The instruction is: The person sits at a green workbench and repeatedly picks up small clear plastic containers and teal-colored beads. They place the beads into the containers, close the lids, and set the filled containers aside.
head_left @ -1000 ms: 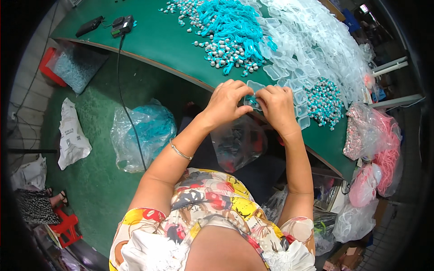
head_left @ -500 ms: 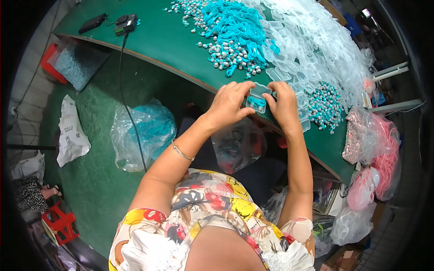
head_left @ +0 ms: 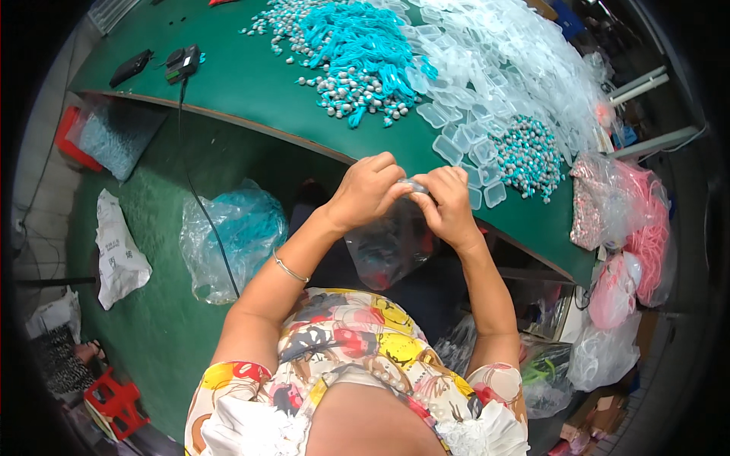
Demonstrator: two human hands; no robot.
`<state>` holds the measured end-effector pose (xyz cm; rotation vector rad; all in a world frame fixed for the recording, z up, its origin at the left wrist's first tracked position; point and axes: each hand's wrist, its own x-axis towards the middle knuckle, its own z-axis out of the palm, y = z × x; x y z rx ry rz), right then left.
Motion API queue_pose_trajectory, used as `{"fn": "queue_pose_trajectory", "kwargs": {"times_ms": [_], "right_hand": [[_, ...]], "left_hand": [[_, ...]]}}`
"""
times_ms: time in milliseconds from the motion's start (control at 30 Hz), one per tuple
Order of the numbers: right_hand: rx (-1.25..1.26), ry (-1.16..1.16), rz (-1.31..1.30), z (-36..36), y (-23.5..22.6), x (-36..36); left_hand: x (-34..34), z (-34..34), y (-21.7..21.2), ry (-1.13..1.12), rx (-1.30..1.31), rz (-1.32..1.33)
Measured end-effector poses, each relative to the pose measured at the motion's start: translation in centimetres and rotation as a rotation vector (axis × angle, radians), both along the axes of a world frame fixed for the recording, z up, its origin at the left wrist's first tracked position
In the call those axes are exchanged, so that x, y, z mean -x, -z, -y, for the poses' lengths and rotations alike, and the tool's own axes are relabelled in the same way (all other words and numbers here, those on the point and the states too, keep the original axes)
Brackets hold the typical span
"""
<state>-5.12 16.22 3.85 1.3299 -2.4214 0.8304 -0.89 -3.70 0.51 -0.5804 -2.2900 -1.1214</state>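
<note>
1. Hands meet at the near edge of the green table (head_left: 251, 83): the left hand (head_left: 365, 194) and right hand (head_left: 449, 205) are both pinched tight around one small clear case (head_left: 414, 185), fingertips touching over it.
2. Case sits between the two thumbs, held in the air just off the table edge and above a clear bag (head_left: 388, 247) that hangs below the hands.
3. Handling, as a judgement: the case looks like thin moulded plastic, very light, stiff enough to snap but easy to crush or crack, and smooth enough to slip. Hold at the rim and corners, not the flat faces.
4. Matching empty cases (head_left: 471, 144) lie on the table just beyond the hands: clear, shallow, rounded rectangles, glossy.
5. Further back, teal cords (head_left: 357, 38) lie in a soft, tangled heap, with small silvery beads (head_left: 357, 99) scattered round it.
6. To the right, a mound of teal-and-silver pieces (head_left: 528, 152), then pink cords in bags (head_left: 646, 228) off the table end.
7. A black cable (head_left: 182, 129) drops from a small device to the green floor, past a bag of teal stuff (head_left: 232, 235).
</note>
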Motion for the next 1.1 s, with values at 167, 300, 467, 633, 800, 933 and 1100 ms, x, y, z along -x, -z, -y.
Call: {"fn": "queue_pose_trajectory", "kwargs": {"times_ms": [167,300,467,633,800,933,1100], "right_hand": [[-0.019,0.034,0.054,-2.0,-1.2,-1.5],[-0.122,0.269,-0.125,-4.9,-2.6,-1.4],[-0.167,0.316,-0.15,-5.7,-0.1,-1.8],[-0.141,0.26,-0.255,-3.6,-0.2,-2.4],[-0.078,0.306,-0.241,-4.0,1.3,-2.1],[0.073,0.216,-0.326,-3.7,0.8,-1.9],[0.32,0.233,0.123,-1.9,-1.7,0.5]], "left_hand": [[-1.0,-1.5,0.4,0.119,-0.106,0.076],[-2.3,-3.7,3.1,0.13,0.052,0.157],[-3.1,-6.1,7.3,0.135,0.315,0.231],[-2.5,-3.6,4.1,0.067,0.119,0.035],[0.1,2.2,-0.7,-0.372,0.095,-0.096],[3.1,2.7,-1.3,-0.408,0.115,-0.086],[7.0,1.9,-0.8,-0.421,0.236,0.008]]}}
